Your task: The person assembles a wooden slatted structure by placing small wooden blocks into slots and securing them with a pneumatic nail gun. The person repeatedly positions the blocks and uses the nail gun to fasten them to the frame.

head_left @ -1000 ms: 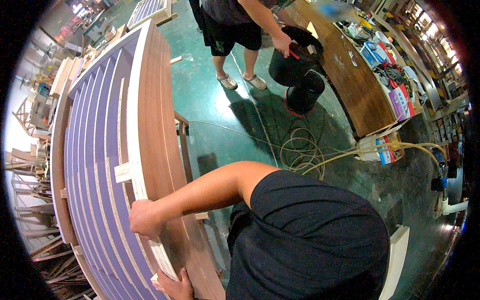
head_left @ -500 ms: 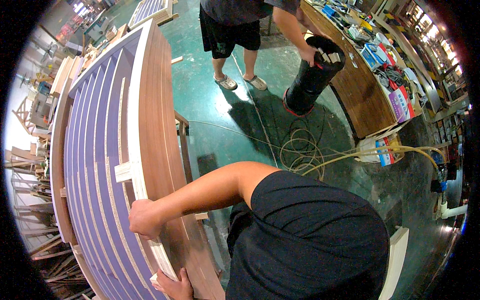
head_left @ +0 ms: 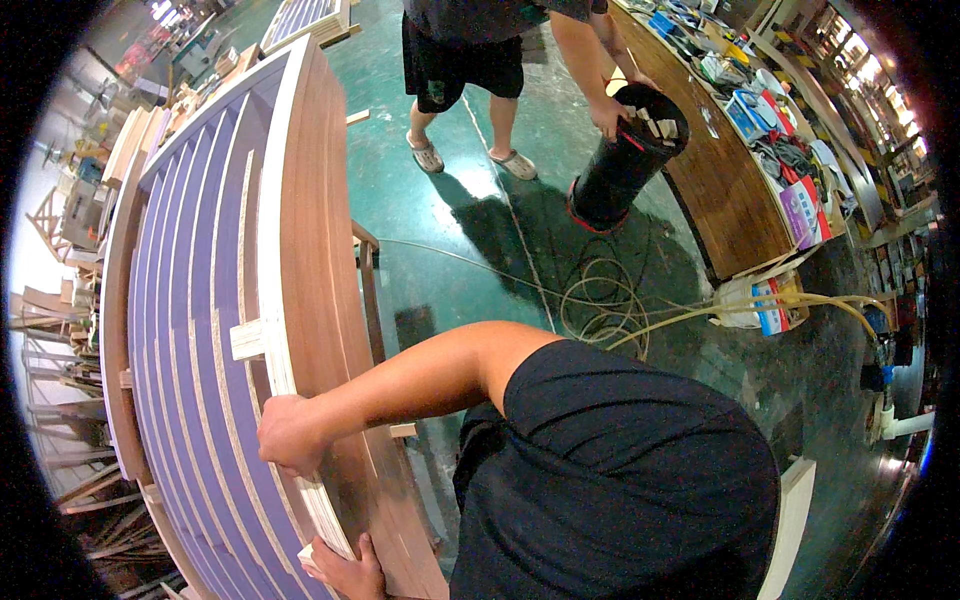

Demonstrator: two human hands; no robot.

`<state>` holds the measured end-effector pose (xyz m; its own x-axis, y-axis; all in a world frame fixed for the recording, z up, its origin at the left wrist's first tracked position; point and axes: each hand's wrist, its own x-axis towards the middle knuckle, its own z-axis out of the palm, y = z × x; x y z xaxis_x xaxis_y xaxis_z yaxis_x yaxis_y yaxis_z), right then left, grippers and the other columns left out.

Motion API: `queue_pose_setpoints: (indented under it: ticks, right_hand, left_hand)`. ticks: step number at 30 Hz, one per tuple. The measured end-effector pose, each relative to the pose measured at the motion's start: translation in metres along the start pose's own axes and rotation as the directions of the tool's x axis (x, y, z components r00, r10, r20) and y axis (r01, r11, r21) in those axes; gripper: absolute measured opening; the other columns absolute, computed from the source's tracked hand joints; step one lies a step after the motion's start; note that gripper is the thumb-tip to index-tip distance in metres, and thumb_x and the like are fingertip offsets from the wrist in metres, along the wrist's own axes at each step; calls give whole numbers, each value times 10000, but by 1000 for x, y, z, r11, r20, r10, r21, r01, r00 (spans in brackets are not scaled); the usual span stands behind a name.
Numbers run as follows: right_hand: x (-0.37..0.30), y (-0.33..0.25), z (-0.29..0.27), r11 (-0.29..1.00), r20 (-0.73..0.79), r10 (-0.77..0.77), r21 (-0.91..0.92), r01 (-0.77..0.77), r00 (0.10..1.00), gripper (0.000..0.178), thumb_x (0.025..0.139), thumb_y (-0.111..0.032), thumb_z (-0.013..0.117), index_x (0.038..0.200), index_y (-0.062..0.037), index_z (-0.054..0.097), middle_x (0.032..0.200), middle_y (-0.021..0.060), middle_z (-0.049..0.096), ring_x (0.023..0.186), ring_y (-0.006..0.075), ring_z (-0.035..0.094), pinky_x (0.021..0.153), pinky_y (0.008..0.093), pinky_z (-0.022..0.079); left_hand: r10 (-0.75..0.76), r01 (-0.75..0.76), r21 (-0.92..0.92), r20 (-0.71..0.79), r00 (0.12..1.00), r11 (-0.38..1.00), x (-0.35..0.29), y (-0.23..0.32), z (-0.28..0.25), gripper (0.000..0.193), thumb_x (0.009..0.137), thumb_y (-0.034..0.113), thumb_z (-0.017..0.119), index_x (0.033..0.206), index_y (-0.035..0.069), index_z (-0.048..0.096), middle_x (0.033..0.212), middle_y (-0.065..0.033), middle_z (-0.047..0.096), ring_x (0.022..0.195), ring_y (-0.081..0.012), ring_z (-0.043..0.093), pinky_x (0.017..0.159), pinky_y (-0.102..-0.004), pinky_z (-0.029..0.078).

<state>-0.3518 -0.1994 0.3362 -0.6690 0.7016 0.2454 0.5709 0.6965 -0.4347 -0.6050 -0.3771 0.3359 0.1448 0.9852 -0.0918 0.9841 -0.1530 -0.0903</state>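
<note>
A pale layered wooden strip [head_left: 323,512] runs along the near edge of a long wooden frame with brown sides [head_left: 318,215] and purple-blue slatted recesses [head_left: 180,300]. My right hand [head_left: 290,436], the upper one in the view, is closed over the strip with its fingers curled down out of sight. Lower down, my left hand [head_left: 348,574] grips the same strip, its thumb on the near side and fingers reaching across. A short pale wooden block [head_left: 247,340] juts across the edge just beyond my right hand.
Across the green floor, a co-worker [head_left: 465,60] holds a tall black bin [head_left: 630,165] containing wood offcuts. Coiled hoses [head_left: 605,300] lie on the floor. A cluttered workbench [head_left: 730,200] stands at the right; timber [head_left: 55,340] is stacked at the far left.
The co-worker's one foot has stepped left, and their hands have shifted on the bin, which has turned slightly. My own hands stay almost where they were on the strip.
</note>
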Motion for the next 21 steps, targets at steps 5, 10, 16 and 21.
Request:
queue_pose_setpoints:
  ticks: [5,10,16,21]
  right_hand:
    - [17,-1,10,1000,43,-15,-5,15,999,227,724,-270,697,793,-63,759,797,166,729,780,362,721,670,467,568]
    - [19,-20,11,997,231,-56,-38,67,971,196,780,-262,689,864,-86,699,893,145,721,853,357,702,781,489,555]
    - [-50,-9,-5,993,-83,75,-86,-82,994,135,883,-202,680,895,-67,670,782,109,677,722,337,670,668,437,531]
    - [-48,3,-6,998,-115,55,-23,-58,992,214,917,-289,641,855,-86,619,785,116,671,728,367,656,718,492,505]
  left_hand:
    - [-45,41,-53,-71,996,998,-2,5,-10,897,739,532,783,1391,-7,482,1237,-273,591,1184,-463,517,1102,-587,290]
    - [-139,102,-288,-109,984,952,-29,4,10,778,734,416,819,1320,-18,547,1245,-216,622,1195,-402,550,1193,-596,194]
    - [24,-50,-244,-109,994,968,-13,30,1,735,737,458,816,1309,66,571,1206,-135,649,1228,-304,569,1199,-667,141]
    - [23,-42,-279,-71,997,959,1,33,-3,731,708,460,840,1290,100,582,1200,-120,659,1213,-289,585,1205,-674,127]
